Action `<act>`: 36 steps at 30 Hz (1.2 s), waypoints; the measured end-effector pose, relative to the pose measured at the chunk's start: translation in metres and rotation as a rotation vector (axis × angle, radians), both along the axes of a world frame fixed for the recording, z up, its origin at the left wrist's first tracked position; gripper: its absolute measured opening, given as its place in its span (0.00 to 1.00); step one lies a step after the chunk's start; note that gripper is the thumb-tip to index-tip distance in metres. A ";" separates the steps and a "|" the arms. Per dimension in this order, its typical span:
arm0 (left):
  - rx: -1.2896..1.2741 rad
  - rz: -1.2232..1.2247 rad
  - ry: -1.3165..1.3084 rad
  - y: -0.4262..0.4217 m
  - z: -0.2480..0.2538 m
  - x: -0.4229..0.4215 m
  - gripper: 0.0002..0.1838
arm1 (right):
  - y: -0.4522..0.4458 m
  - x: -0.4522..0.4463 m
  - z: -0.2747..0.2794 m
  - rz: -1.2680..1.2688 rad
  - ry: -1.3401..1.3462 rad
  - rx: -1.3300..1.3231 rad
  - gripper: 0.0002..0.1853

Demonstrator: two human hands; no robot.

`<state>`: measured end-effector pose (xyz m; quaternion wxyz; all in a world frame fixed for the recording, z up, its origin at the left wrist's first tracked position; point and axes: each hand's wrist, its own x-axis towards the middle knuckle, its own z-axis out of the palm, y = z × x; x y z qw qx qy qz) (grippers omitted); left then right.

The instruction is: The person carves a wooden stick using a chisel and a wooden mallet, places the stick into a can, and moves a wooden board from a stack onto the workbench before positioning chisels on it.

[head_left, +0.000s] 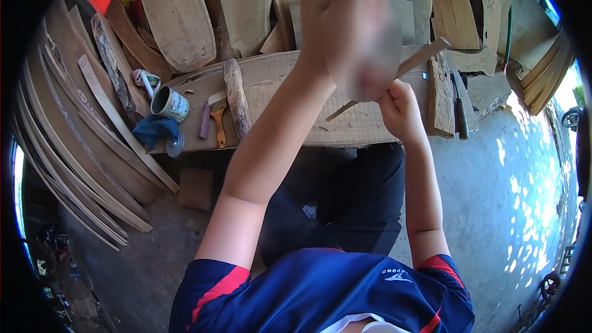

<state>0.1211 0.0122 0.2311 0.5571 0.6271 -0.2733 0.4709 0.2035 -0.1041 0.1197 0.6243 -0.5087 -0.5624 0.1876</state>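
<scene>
My left hand [339, 21] is raised high and close to the camera, its fingers curled; what it holds, if anything, is hidden, and a blurred patch covers part of it. Lower and to the right, my right hand [401, 110] is closed beside a thin wooden stick [422, 60]. The stick slants from upper right to lower left, its middle hidden behind the blur. Below both hands lies a wide wooden plank [280, 114].
On the plank's left stand an open can [170, 104], a brush [218, 124], a purple-handled tool [205, 120] and a blue cloth [154, 131]. A dark-handled tool [460, 111] lies right. Boards [179, 12] lean behind; long curved strips [117, 123] lie left.
</scene>
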 end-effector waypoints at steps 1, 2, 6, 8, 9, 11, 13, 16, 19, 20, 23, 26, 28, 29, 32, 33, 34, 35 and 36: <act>-0.193 0.023 0.118 -0.014 0.014 -0.010 0.18 | 0.002 0.000 -0.001 0.001 0.002 0.003 0.18; -0.388 0.046 0.237 -0.027 0.019 -0.020 0.18 | 0.004 0.001 -0.002 0.028 -0.016 0.053 0.19; -0.345 0.122 0.306 -0.011 -0.009 -0.016 0.16 | 0.007 0.006 -0.015 0.041 0.030 0.058 0.19; -0.444 0.106 0.282 -0.002 -0.014 -0.014 0.16 | 0.002 0.008 -0.019 0.042 0.029 0.051 0.18; -0.459 0.159 0.296 -0.005 -0.010 -0.012 0.16 | 0.000 0.007 -0.017 0.064 -0.008 0.043 0.18; -0.444 0.090 0.248 -0.011 -0.004 -0.011 0.15 | -0.003 0.007 -0.013 0.087 -0.024 0.014 0.18; -0.421 0.072 0.257 -0.017 -0.001 -0.013 0.16 | -0.003 0.005 -0.014 0.096 0.015 0.028 0.18; -0.442 0.070 0.242 -0.013 -0.014 -0.010 0.16 | -0.003 0.006 -0.021 0.082 0.090 0.024 0.18; -0.469 0.042 0.261 -0.012 -0.012 -0.005 0.16 | -0.008 0.012 -0.021 0.100 0.133 0.041 0.20; -0.463 0.042 0.290 -0.013 -0.009 -0.003 0.16 | -0.009 0.011 -0.020 0.104 0.085 0.041 0.20; 0.158 0.098 -0.046 -0.006 0.008 0.000 0.19 | -0.012 0.006 -0.008 0.113 0.144 0.103 0.21; -0.330 0.111 0.246 -0.026 0.001 -0.009 0.17 | -0.010 -0.001 -0.008 0.112 0.172 0.144 0.21; -0.345 0.084 0.264 -0.021 -0.011 -0.004 0.17 | -0.003 0.000 -0.021 0.092 0.137 0.075 0.21; -0.362 0.074 0.276 -0.015 -0.015 -0.004 0.17 | -0.002 0.004 -0.023 0.091 0.133 0.083 0.21; -0.409 0.073 0.304 -0.015 -0.009 -0.003 0.17 | -0.006 0.005 -0.022 0.090 0.036 0.083 0.21; -0.394 0.085 0.276 -0.018 -0.003 -0.003 0.17 | -0.006 0.003 -0.015 0.092 0.064 0.087 0.21; -0.380 0.100 0.249 -0.021 0.004 -0.005 0.17 | -0.007 0.001 -0.008 0.097 0.095 0.091 0.21; -0.357 0.021 0.298 -0.022 0.011 -0.014 0.19 | -0.007 -0.001 0.000 0.100 0.151 0.122 0.21; -0.146 -0.022 0.158 -0.013 0.014 -0.012 0.19 | -0.005 -0.002 0.001 0.104 0.154 0.123 0.21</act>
